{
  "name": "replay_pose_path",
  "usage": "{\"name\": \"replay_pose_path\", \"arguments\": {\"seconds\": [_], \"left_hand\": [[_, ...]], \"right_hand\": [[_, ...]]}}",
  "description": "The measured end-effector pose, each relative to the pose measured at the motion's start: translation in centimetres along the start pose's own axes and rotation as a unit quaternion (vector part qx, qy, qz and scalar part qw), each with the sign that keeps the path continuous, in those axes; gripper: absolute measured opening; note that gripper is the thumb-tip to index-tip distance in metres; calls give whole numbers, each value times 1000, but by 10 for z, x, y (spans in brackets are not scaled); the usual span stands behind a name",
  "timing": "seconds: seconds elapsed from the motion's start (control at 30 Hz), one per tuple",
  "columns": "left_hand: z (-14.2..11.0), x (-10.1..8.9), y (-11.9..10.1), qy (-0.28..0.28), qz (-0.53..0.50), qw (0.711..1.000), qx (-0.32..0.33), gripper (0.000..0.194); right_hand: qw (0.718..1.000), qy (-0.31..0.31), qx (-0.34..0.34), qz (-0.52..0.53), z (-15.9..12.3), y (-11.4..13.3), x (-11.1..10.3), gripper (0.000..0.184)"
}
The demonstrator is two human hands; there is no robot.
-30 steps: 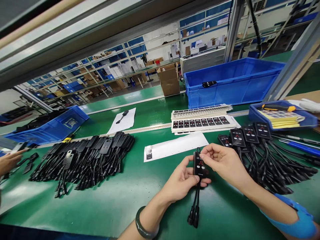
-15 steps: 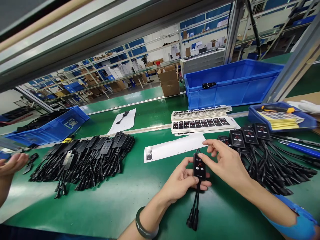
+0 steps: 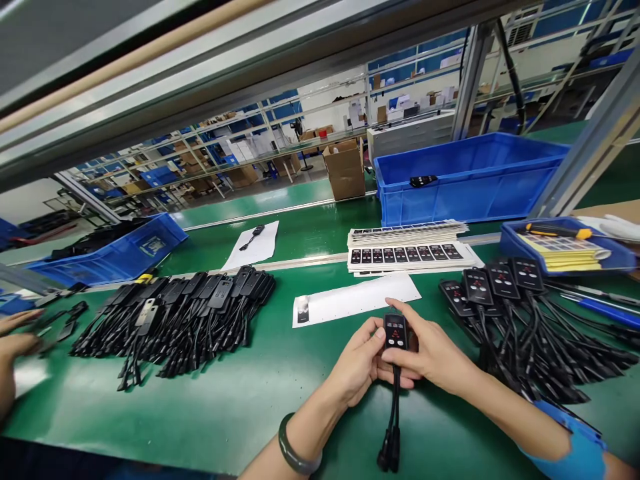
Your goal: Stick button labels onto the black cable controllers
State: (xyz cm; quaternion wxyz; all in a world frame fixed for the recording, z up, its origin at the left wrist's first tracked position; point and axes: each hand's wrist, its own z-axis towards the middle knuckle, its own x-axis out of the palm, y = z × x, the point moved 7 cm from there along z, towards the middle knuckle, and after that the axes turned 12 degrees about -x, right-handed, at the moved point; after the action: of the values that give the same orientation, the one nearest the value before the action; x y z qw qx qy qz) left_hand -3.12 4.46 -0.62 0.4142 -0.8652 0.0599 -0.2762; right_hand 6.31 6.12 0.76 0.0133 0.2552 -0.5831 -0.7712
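Note:
Both my hands hold one small black controller (image 3: 395,331) with red markings on its face, just above the green bench (image 3: 225,413). My left hand (image 3: 357,363) grips its left side, thumb on the edge. My right hand (image 3: 430,353) closes on its right side, fingers wrapped round it. Two black cables with plugs (image 3: 391,447) hang from the controller toward me. A white backing sheet (image 3: 357,298) with one sticker left at its end lies just beyond my hands.
A heap of labelled controllers (image 3: 520,320) lies to the right, a pile of unlabelled ones (image 3: 180,320) to the left. Sticker sheets (image 3: 410,253) are stacked ahead, before a large blue crate (image 3: 470,177). A blue tray (image 3: 565,243) sits far right. Another person's hands (image 3: 15,340) work at far left.
My right hand came down from above the controller's top and now clasps its right side. The controller sits slightly lower and nearer me. The other person's hands shifted at the left.

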Motion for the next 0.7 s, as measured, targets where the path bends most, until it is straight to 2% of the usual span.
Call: {"name": "replay_pose_path", "arguments": {"seconds": [0.1, 0.17, 0.2, 0.27, 0.33, 0.4, 0.57, 0.7], "left_hand": [[2, -4, -3, -15, -17, 999, 25, 31], [3, -5, -4, -18, -24, 999, 35, 31], [3, -5, -5, -18, -23, 999, 40, 32], [2, -4, -8, -19, -15, 999, 49, 35], [0, -4, -10, -26, 3, 998, 55, 37], [-1, -3, -11, -34, 25, 997, 65, 37], [1, -4, -8, -45, 78, 992, 85, 42], [2, -5, -9, -50, 28, 994, 93, 41]], "right_hand": [[995, 32, 11, 90, -3, -1, 9, 112], [989, 43, 7, 140, -3, 0, 12, 120], [988, 43, 5, 150, -3, 0, 12, 116], [988, 35, -4, 148, -1, -2, 9, 97], [992, 15, -20, 123, 1, -4, 5, 76], [994, -10, -38, 106, 2, -6, 2, 64], [996, -63, -67, -10, -1, 1, -2, 52], [976, -81, -129, -157, -3, 15, -1, 50]]}}
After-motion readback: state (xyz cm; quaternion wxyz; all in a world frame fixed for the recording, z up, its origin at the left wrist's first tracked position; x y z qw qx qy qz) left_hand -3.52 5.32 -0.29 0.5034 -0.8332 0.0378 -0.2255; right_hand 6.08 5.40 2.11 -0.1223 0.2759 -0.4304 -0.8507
